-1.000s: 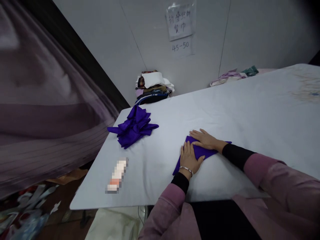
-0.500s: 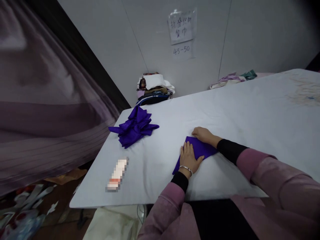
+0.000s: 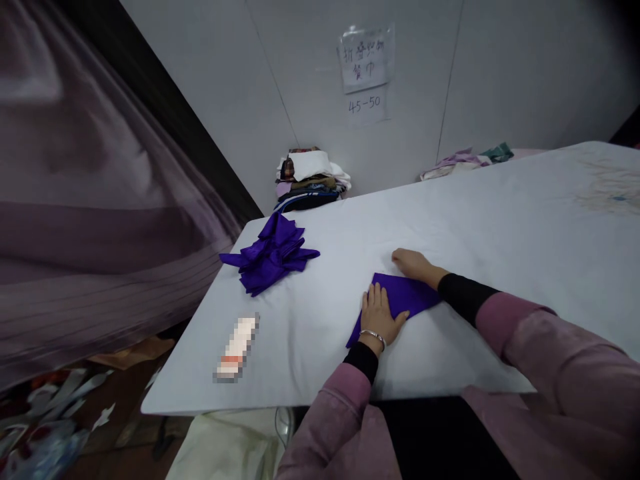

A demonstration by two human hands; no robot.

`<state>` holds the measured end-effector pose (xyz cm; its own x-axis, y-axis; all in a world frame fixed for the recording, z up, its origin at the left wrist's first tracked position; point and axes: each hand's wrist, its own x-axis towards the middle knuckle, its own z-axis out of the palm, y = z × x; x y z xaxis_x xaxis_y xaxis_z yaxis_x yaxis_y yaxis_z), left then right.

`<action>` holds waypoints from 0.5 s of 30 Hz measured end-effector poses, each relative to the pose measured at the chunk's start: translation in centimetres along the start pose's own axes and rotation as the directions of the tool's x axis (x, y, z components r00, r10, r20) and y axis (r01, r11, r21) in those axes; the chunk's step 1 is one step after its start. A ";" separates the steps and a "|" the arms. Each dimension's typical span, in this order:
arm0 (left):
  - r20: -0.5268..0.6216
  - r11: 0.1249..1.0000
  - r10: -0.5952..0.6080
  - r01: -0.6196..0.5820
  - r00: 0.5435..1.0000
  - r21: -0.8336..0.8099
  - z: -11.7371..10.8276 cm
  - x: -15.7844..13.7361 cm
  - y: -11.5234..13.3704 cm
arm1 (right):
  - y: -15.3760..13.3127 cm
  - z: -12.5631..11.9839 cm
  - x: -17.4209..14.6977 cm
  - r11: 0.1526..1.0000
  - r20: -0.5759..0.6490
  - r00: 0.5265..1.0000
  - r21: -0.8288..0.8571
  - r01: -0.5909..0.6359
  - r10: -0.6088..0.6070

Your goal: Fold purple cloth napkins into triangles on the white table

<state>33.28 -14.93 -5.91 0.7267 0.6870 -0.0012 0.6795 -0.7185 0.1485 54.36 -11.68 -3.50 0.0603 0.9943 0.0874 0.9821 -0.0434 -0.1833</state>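
A purple cloth napkin (image 3: 413, 297), folded to a pointed flat shape, lies on the white-covered table in front of me. My left hand (image 3: 379, 313), with a silver bracelet at the wrist, rests flat on its left part, fingers stretched out and thumb apart. Along the far edge of the napkin, my right hand (image 3: 414, 264) lies with its fingers curled in; nothing shows between them. Its wrist and black cuff cover the napkin's right end. Further left lies a loose heap of the same purple cloth (image 3: 274, 257).
On the white table (image 3: 320, 360), a blurred-out oblong object (image 3: 237, 350) lies near the left edge. A pile of folded clothes (image 3: 313, 180) and some crumpled cloths (image 3: 463, 161) are by the wall. A curtain (image 3: 125, 200) hangs at left; a pale covered seat (image 3: 225, 447) stands below.
My right hand has slid a little to the right along the napkin's far edge, its fingers now curled more tightly. My left hand stays flat in place.
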 end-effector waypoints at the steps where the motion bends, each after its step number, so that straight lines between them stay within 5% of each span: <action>1: 0.001 1.000 0.000 0.000 1.000 0.002 0.0 0.0 0.0 | 1.2 -0.6 -0.8 0.998 -0.026 0.998 0.006 -0.059 0.059; 5: 0.015 1.000 0.002 -0.002 1.000 -0.009 0.0 0.0 0.1 | 5.1 -2.5 -5.3 0.940 -0.177 0.926 0.139 -0.312 0.334; 7: 0.025 1.000 -0.001 0.002 1.000 -0.011 0.0 0.1 0.1 | 4.6 -2.4 -7.5 0.926 -0.216 0.912 0.232 -0.299 0.349; 11: 0.023 1.000 0.000 0.000 1.000 0.014 0.0 0.2 -0.2 | -1.5 -0.4 -9.8 0.937 -0.141 0.989 0.341 0.080 -0.033; 15: 0.056 0.997 0.061 -0.064 0.997 0.042 -0.3 0.3 -0.5 | -6.7 1.6 -9.7 0.868 0.015 0.935 0.379 0.322 -0.354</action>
<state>33.10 -14.35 -5.70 0.7714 0.6346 -0.0477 0.6356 -0.7646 0.1065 46.89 -20.83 -4.65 -0.2936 0.9468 0.1317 0.8037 0.3190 -0.5023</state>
